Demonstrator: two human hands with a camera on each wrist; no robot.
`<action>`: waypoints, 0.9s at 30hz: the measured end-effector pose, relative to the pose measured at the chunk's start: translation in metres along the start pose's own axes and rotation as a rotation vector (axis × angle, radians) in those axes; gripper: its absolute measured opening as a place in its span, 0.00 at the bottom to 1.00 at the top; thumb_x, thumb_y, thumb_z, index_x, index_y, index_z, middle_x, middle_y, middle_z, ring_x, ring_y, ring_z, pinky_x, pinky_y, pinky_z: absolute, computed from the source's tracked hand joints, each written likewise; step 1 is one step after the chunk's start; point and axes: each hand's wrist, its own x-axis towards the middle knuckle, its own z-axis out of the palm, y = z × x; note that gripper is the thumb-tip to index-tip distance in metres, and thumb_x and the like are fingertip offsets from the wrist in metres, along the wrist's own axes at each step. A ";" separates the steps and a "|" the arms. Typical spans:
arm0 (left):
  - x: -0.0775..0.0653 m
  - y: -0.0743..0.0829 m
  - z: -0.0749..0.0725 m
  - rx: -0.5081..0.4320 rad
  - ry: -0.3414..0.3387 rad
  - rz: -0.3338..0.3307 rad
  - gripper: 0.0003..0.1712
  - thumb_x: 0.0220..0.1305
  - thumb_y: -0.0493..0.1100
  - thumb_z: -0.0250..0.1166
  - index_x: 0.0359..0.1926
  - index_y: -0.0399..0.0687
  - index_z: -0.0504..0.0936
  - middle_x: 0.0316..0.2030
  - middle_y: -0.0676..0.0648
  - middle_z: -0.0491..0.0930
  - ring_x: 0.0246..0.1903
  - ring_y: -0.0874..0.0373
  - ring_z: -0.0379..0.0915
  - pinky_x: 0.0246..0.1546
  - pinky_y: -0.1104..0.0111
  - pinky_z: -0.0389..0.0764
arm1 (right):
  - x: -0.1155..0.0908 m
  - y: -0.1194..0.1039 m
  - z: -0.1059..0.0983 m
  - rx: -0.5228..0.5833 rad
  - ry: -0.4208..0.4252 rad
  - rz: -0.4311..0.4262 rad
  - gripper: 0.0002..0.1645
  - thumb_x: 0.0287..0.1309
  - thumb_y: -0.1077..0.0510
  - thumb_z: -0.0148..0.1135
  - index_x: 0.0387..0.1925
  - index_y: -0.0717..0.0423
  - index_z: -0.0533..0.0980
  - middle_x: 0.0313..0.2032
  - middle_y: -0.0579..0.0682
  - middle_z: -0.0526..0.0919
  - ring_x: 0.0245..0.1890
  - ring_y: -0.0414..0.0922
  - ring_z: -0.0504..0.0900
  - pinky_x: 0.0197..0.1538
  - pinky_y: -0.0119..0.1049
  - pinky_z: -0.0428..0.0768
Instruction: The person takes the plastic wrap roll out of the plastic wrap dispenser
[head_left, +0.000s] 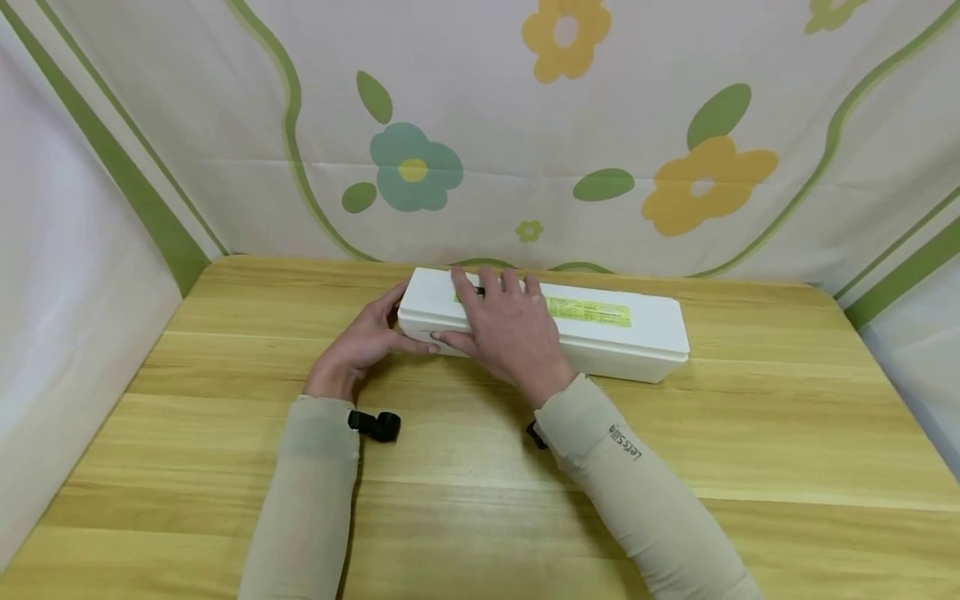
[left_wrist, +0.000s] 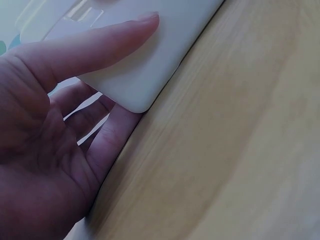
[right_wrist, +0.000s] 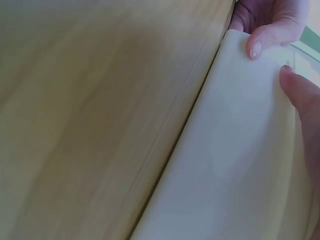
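A long white lidded box (head_left: 652,321) lies across the far part of the table, its lid marked with a yellow label (head_left: 592,312). My left hand (head_left: 366,337) grips the box's left end, thumb along the front side and fingers around the end; the left wrist view shows its thumb (left_wrist: 120,42) pressed on the white wall. Over the left half of the lid, my right hand (head_left: 513,333) spreads its fingers across the top, covering part of the label. Its thumb (right_wrist: 300,92) bends over the front edge. A small dark spot shows on the lid between its fingers.
The wooden table (head_left: 465,517) has its back edge just behind the box. Beyond it hangs a pale curtain (head_left: 480,108) with flowers, and similar cloth stands at both sides. A black wrist camera (head_left: 378,426) sticks out from the left sleeve.
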 end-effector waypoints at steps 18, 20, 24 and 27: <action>0.000 0.001 0.000 -0.009 0.012 -0.021 0.62 0.53 0.27 0.81 0.84 0.59 0.62 0.74 0.44 0.69 0.70 0.45 0.63 0.75 0.50 0.63 | 0.000 0.001 0.001 0.067 0.089 0.027 0.54 0.62 0.15 0.56 0.81 0.33 0.65 0.58 0.56 0.80 0.57 0.56 0.79 0.55 0.53 0.81; 0.000 0.002 0.000 -0.002 0.012 -0.021 0.63 0.53 0.27 0.81 0.85 0.59 0.61 0.75 0.43 0.69 0.70 0.45 0.63 0.75 0.49 0.64 | 0.001 0.001 0.002 0.070 0.106 0.026 0.54 0.61 0.15 0.56 0.81 0.33 0.65 0.58 0.56 0.80 0.57 0.55 0.79 0.54 0.53 0.80; -0.001 0.001 -0.001 0.006 0.012 -0.030 0.64 0.53 0.27 0.82 0.85 0.60 0.60 0.75 0.43 0.69 0.70 0.44 0.63 0.75 0.49 0.65 | 0.001 0.001 0.002 0.060 0.116 0.016 0.54 0.62 0.14 0.56 0.81 0.33 0.65 0.58 0.56 0.80 0.58 0.56 0.79 0.55 0.53 0.81; -0.001 0.001 -0.001 0.012 0.008 -0.028 0.63 0.53 0.28 0.82 0.85 0.59 0.60 0.76 0.43 0.68 0.70 0.44 0.63 0.75 0.50 0.64 | 0.001 0.001 0.001 0.049 0.112 0.006 0.54 0.62 0.14 0.55 0.81 0.34 0.65 0.58 0.56 0.80 0.58 0.56 0.80 0.54 0.54 0.82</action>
